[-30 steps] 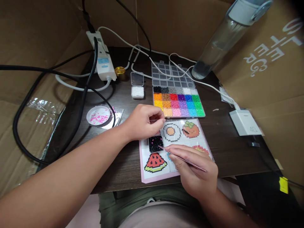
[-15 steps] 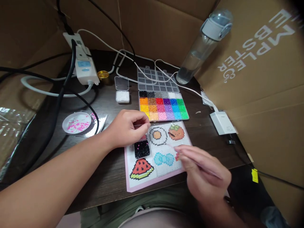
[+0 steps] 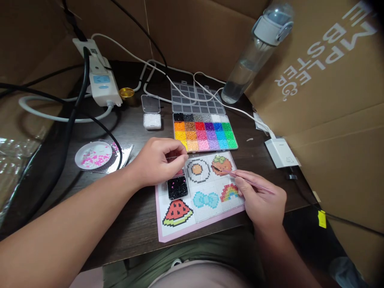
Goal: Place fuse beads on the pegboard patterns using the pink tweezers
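Right hand (image 3: 264,202), fingers closed on pink tweezers (image 3: 247,181) whose long axis runs up-left from it, tip at the strawberry pattern (image 3: 221,165); left hand (image 3: 157,160), farther left, seemingly pinches something small above the black bead patch (image 3: 177,187).

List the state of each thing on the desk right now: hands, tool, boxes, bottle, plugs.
Left hand: closed, resting on the pegboard sheet.
Right hand: gripping pink tweezers, tip at the orange fruit design.
Bead organizer box: open, lid flat behind.
Small white bead box: open, lid up.
Water bottle: capped, upright.
Power strip: black plug inserted.
White charger: lying flat, cable attached.
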